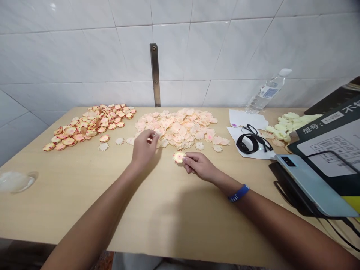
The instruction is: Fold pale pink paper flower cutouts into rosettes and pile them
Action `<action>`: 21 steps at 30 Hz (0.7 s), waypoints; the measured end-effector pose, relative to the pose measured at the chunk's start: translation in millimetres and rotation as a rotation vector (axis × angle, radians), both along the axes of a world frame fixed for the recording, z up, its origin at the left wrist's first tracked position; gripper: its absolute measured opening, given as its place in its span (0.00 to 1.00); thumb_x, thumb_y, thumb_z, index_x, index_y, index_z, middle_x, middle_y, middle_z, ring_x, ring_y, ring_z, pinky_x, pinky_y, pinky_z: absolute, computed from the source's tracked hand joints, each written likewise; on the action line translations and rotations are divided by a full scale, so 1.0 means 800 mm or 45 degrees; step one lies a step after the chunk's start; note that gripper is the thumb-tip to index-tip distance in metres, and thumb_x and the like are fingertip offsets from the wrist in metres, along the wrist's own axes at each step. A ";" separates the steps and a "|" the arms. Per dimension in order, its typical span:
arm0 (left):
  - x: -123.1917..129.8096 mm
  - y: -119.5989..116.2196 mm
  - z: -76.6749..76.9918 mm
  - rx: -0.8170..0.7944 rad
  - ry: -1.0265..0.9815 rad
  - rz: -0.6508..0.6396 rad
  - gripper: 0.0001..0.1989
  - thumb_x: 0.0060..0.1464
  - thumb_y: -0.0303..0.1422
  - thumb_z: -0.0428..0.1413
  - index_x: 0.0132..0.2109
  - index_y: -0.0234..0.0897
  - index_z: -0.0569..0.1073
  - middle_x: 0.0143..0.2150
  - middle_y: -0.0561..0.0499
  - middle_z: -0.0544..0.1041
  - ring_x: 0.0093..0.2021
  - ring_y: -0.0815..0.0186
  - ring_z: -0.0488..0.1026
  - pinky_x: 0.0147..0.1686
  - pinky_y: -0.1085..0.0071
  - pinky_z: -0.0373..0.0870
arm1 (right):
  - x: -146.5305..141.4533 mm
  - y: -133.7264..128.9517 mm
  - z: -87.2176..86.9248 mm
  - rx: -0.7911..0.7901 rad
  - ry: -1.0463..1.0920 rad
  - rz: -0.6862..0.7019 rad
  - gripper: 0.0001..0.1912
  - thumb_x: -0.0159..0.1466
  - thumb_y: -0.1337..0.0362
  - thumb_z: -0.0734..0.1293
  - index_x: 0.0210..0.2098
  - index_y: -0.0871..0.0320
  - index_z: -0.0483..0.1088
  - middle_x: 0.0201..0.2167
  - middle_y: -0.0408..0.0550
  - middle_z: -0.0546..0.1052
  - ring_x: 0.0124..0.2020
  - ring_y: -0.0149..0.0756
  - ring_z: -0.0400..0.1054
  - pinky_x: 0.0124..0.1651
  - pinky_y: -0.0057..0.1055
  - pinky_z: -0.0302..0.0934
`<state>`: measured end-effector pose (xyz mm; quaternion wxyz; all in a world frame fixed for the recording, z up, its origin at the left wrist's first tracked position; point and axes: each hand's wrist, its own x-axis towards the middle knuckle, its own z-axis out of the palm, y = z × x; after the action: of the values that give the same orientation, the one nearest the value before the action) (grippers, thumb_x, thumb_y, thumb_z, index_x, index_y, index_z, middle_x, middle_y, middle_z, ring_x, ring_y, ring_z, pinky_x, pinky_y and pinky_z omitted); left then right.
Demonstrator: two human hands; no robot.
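Note:
My right hand point(198, 165) pinches a yellow flower piece with a pink centre point(179, 157) above the table, its fingers closed on the piece's right edge. To the left, my left hand point(144, 147) is at the near left edge of a pile of pale pink flower pieces point(180, 125). Its thumb and forefinger are closed around a small pale flower piece point(158, 134). On the left lies a heap of red-edged flower pieces point(92, 123). A few pale pieces, one of them a white one point(119, 141), lie between the two piles.
A leaning water bottle point(266, 93), white papers point(249, 119), a black band point(247, 143) and glasses stand or lie right of the pile. Farther right are light green pieces point(292, 122), a dark box point(332, 138) and a phone point(315, 185). A clear cup point(17, 182) is at left.

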<state>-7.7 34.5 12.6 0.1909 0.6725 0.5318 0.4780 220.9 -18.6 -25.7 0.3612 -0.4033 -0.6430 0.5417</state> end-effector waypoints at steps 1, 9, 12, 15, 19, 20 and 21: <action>0.009 -0.004 -0.004 0.007 0.047 -0.058 0.07 0.56 0.37 0.54 0.36 0.38 0.73 0.35 0.50 0.76 0.36 0.65 0.73 0.37 0.71 0.69 | -0.001 0.000 0.001 -0.003 -0.002 -0.019 0.26 0.64 0.42 0.63 0.23 0.58 0.64 0.17 0.41 0.67 0.20 0.28 0.57 0.26 0.28 0.55; 0.025 -0.007 -0.010 -0.535 -0.576 -0.238 0.16 0.44 0.43 0.63 0.33 0.35 0.71 0.25 0.54 0.72 0.26 0.70 0.69 0.30 0.73 0.67 | -0.007 0.000 0.001 -0.020 0.024 -0.078 0.25 0.63 0.42 0.64 0.23 0.58 0.65 0.17 0.41 0.67 0.19 0.27 0.57 0.25 0.28 0.54; 0.023 -0.009 -0.009 -0.707 -0.716 -0.303 0.21 0.37 0.43 0.67 0.35 0.35 0.69 0.24 0.56 0.71 0.23 0.73 0.66 0.27 0.74 0.64 | -0.008 0.001 -0.001 -0.027 0.057 -0.092 0.26 0.61 0.41 0.64 0.24 0.58 0.65 0.17 0.41 0.67 0.19 0.27 0.58 0.24 0.27 0.53; 0.021 -0.011 -0.012 -0.714 -0.699 -0.300 0.24 0.38 0.42 0.67 0.40 0.35 0.69 0.23 0.57 0.70 0.21 0.73 0.63 0.25 0.74 0.62 | -0.008 0.002 -0.003 -0.045 0.088 -0.103 0.26 0.61 0.41 0.65 0.24 0.58 0.65 0.17 0.41 0.67 0.19 0.27 0.58 0.23 0.26 0.52; 0.016 -0.011 -0.013 -0.428 -0.374 -0.143 0.22 0.48 0.39 0.61 0.49 0.37 0.71 0.37 0.46 0.77 0.37 0.63 0.74 0.34 0.69 0.69 | -0.008 0.004 -0.004 -0.048 0.108 -0.110 0.26 0.60 0.41 0.65 0.24 0.59 0.65 0.17 0.42 0.68 0.19 0.27 0.59 0.22 0.26 0.52; 0.014 -0.012 -0.013 -0.288 -0.254 -0.084 0.21 0.49 0.37 0.60 0.51 0.38 0.72 0.46 0.43 0.77 0.45 0.60 0.74 0.37 0.68 0.71 | -0.008 0.004 -0.004 -0.045 0.102 -0.110 0.26 0.60 0.41 0.65 0.25 0.59 0.66 0.17 0.42 0.68 0.19 0.27 0.59 0.22 0.26 0.52; 0.013 -0.013 -0.011 -0.153 -0.138 -0.038 0.19 0.51 0.35 0.58 0.51 0.39 0.73 0.54 0.41 0.74 0.51 0.58 0.72 0.41 0.67 0.71 | -0.008 0.004 -0.005 -0.041 0.094 -0.111 0.26 0.61 0.41 0.65 0.25 0.59 0.66 0.18 0.42 0.68 0.19 0.27 0.59 0.22 0.26 0.52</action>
<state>2.6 24.0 3.6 0.2665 0.6408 0.5383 0.4781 214.6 -15.4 -29.6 0.4016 -0.4164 -0.6022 0.5502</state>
